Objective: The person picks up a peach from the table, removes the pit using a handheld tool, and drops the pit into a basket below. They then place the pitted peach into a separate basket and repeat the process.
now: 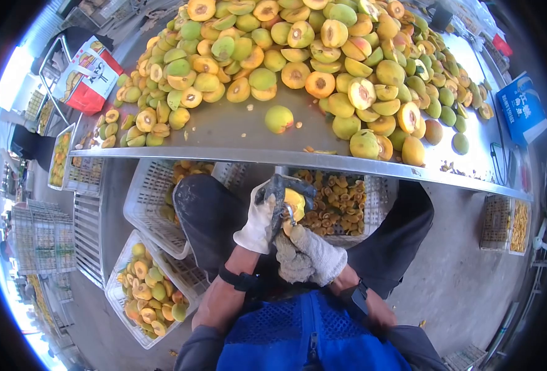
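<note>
My left hand (270, 210), in a white glove with dark fingers, is closed round a yellow-orange fruit piece (295, 205) above my lap. Just below it my right hand (307, 253), in a pale knitted glove, holds a small metal tool (290, 214) against the fruit. Both hands are close together, just in front of the metal table's edge (224, 156). On the table lies a large heap of halved and whole green-orange fruits (298, 49). One green fruit (279, 119) sits apart near the edge.
Below the table, a crate (372, 204) holds dark orange pieces. Crates stand at the left, one (115, 290) full of fruit halves. A red-and-white bag (88, 77) is at the left and a blue box (522, 110) at the right. My knees flank the hands.
</note>
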The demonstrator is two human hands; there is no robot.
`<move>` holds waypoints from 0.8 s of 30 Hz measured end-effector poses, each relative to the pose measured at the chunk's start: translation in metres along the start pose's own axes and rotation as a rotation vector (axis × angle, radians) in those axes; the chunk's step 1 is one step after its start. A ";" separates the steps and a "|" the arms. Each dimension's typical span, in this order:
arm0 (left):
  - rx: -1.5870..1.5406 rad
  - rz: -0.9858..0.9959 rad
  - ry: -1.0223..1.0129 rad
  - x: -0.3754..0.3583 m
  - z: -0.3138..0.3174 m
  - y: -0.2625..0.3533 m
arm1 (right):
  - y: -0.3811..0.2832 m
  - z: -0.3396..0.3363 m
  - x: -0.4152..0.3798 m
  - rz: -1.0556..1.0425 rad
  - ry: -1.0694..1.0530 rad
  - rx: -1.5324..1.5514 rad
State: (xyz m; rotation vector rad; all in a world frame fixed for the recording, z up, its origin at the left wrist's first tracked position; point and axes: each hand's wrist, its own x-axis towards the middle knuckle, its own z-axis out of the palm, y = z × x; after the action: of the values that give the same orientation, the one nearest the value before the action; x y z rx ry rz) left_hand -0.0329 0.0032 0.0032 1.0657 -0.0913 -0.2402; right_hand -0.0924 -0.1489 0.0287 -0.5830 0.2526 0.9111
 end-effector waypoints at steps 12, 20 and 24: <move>-0.624 -0.351 0.249 0.005 0.020 -0.035 | 0.000 -0.062 -0.016 -0.138 -0.023 -0.001; 0.075 0.078 0.383 -0.015 -0.017 0.006 | -0.016 -0.077 0.007 -0.111 0.396 0.237; 0.039 0.193 0.641 -0.040 -0.059 0.089 | -0.009 -0.078 0.013 -0.118 0.515 0.035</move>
State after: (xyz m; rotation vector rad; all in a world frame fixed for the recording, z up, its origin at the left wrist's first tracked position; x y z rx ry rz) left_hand -0.0470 0.1041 0.0544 1.1208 0.3778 0.2837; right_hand -0.0742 -0.1892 -0.0378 -0.7866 0.6889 0.6292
